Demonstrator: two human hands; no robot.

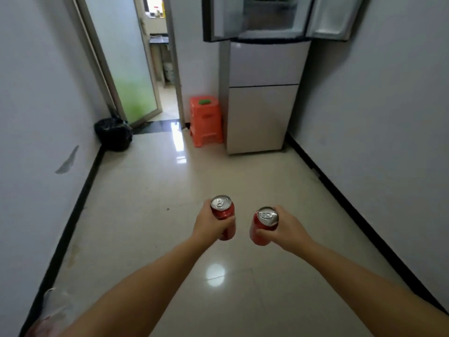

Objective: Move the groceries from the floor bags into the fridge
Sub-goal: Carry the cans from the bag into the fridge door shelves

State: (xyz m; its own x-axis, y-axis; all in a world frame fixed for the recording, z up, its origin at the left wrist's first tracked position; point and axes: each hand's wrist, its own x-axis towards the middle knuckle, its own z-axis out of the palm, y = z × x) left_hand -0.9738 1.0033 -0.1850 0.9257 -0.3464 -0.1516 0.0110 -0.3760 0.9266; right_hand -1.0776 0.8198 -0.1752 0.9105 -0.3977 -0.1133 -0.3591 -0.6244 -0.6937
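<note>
The person is standing in a narrow hallway, holding two red soda cans out in front over the tiled floor (150, 190). The left hand (211, 223) is wrapping its fingers (229, 219) closed around the left can (222, 210) at mid-body, and the right hand (288, 226) is closing in the same way around the right can (263, 226), thumb across the front. Both cans are sitting upright or nearly so, tabs up and unopened, near each other but apart.

The fridge (261, 113) is standing at the far end of the floor, against the right wall, with both of its upper doors (220, 18) swung open; the cans are well apart from it, so the carry is looking about half done.

Judging by their look, the cans are being rigid, smooth and probably moderately heavy if full. A wrap around the cylinder's middle is suiting them; squeezing hard is risking a dent, and any condensation would be making them slippery.

Counted: two cans, one fridge, one orange plastic stool (206, 121) just beside the fridge, one black bin (114, 135) in the far left corner of the floor. A clear plastic bag (57, 310) is lying at the near left edge; its contents are too blurred to tell.
</note>
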